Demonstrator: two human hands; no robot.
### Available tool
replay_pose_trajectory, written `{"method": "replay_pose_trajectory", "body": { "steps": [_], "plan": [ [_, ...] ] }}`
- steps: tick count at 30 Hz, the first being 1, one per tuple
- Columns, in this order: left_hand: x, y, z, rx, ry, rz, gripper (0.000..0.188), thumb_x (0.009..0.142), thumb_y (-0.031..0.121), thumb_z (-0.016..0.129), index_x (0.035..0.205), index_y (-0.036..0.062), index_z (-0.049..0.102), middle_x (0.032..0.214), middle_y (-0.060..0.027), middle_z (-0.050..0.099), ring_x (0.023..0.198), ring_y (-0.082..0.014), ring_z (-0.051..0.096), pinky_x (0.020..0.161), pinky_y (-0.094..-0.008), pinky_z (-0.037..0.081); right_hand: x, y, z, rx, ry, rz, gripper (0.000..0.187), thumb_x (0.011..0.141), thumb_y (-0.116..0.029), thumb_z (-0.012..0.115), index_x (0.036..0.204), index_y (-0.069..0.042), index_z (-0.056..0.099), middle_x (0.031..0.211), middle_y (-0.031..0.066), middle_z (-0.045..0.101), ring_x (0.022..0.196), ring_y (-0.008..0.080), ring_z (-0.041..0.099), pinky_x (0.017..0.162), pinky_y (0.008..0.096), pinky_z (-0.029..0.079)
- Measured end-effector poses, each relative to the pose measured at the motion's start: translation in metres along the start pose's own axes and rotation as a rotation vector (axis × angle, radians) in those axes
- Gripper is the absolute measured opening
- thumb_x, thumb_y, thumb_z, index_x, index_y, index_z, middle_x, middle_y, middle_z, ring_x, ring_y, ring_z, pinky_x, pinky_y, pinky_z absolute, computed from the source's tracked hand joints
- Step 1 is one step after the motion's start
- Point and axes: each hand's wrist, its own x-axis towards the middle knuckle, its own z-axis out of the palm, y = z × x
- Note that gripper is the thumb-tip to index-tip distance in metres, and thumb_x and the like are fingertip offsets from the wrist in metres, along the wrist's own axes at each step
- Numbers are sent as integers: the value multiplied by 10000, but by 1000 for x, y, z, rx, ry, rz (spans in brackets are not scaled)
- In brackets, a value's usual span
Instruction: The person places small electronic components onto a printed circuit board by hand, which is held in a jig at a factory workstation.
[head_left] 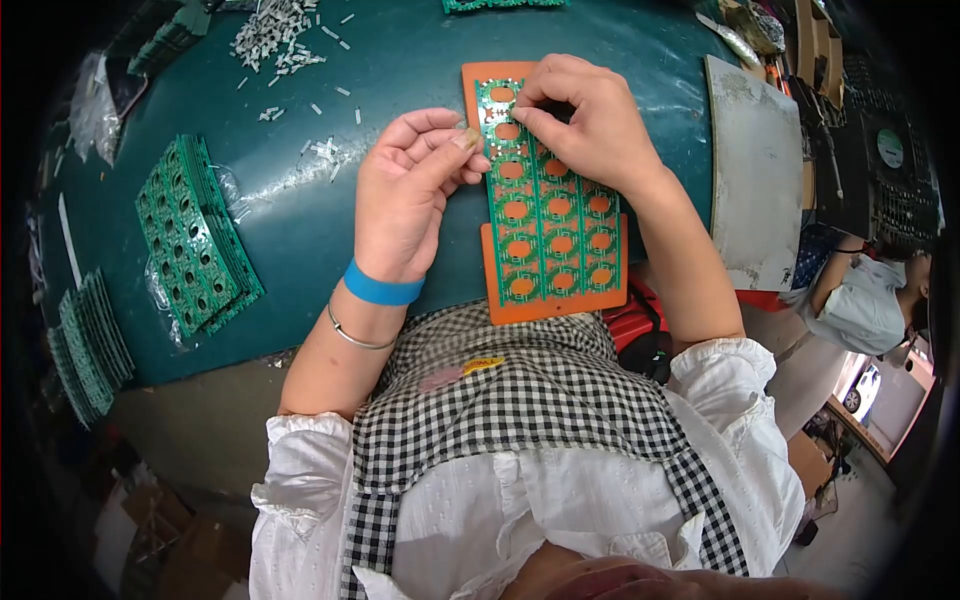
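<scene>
Far-left stacks: two fans of green boards [88,345] lie at the left edge of the desk [300,220], far left of the orange tray.
Green pile: a thick stack of green boards [195,238] with round holes lies left of the orange tray, well apart from it.
Little white bits: a heap of small white parts [275,35] sits up and to the left of the orange tray, with loose ones spilled toward it.
Open room: bare blue-green desk lies between the green pile and the left hand, so there is space there.
Left hand [405,195]: it rests just left of the orange tray, palm up, with a blue band on the wrist. Its grip is narrow, thumb and finger pinched on one tiny part that is too small to tell.
Orange tray [555,305]: it lies flat in the middle, and its near edge hangs over the desk edge by the checked apron.
Green panel [550,215]: it lies on the orange tray. It is green with rows of round holes that show orange.
Right hand [585,120]: it sits on the top end of the green panel, fingertips pinched and pressing at a hole.
Grey plate [757,180]: a flat grey sheet lies right of the orange tray, past the right arm.
</scene>
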Motion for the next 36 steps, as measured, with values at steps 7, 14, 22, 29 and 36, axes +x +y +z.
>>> {"method": "replay_pose_trajectory", "body": {
  "steps": [7,14,22,29,36],
  "plan": [
    [0,-1,-2,79,-15,-40,255,932,45,662,1160,-62,625,967,-110,711,821,-142,673,738,-246,538,-1,1,-2,-20,-32,-41,82,796,-19,727,833,16,662,792,67,630,694,172,623,616,285,496],
    [-3,2,1,116,-32,-58,263,947,49,643,1184,-64,625,1005,-126,708,844,-150,672,764,-257,545,2,1,-1,-104,4,-87,86,755,-103,746,787,-39,698,777,66,643,756,255,650,659,374,523],
    [-2,1,1,117,-42,-36,268,950,44,637,1194,-64,604,1018,-139,719,850,-158,696,752,-247,553,2,-1,2,-131,58,-196,97,752,-22,755,826,-26,691,788,68,628,700,227,628,593,323,490],
    [-1,0,2,124,-22,-29,287,942,37,647,1200,-65,576,1033,-156,718,844,-165,702,736,-245,559,4,0,0,-123,20,-225,92,752,-23,755,825,-24,698,798,57,646,699,223,645,599,311,508],
    [0,0,2,136,-26,-21,283,938,39,653,1189,-61,571,1020,-156,717,835,-169,705,731,-248,563,0,0,6,-87,76,-146,84,757,-30,758,829,-25,715,790,52,653,684,215,646,593,311,510]
  ]
}}
